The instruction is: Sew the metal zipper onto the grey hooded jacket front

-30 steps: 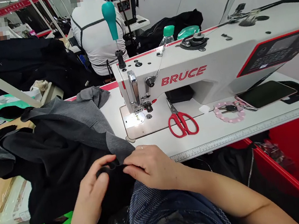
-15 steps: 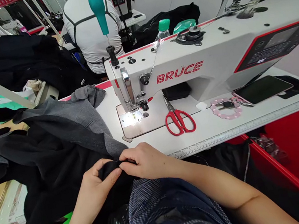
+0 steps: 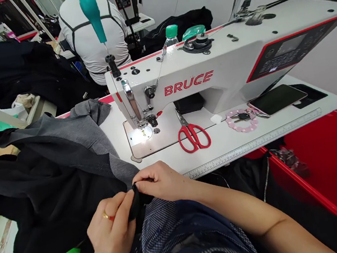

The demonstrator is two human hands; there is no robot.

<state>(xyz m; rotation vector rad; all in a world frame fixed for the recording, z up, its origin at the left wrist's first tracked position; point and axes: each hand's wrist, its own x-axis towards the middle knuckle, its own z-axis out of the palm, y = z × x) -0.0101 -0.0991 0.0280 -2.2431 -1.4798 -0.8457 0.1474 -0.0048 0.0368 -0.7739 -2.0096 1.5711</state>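
A black and grey garment [image 3: 55, 173] spreads from the left over the table's edge and into my lap. My left hand [image 3: 112, 226], with a gold ring, is closed on the black edge of this fabric. Right beside it, my right hand [image 3: 159, 180] pinches the same edge between thumb and fingers, the tips nearly touching those of my left. Beyond the hands stands a white sewing machine [image 3: 186, 73], its lamp lighting the needle plate [image 3: 142, 134]. Red-handled scissors [image 3: 192, 135] lie on the table just past my right hand.
A beaded ring with keys [image 3: 242, 120] and a phone [image 3: 278, 99] lie on the table's right part. A ruler strip [image 3: 253, 143] runs along the front edge. At the right stands a red bin [image 3: 328, 161]. A screwdriver [image 3: 93, 17] rises from the machine's head. A person [image 3: 95, 40] sits behind.
My left hand has turned over, its back now showing, and folded the fabric edge downward. My right hand keeps its pinch. The whole view has shifted, so the machine appears further left.
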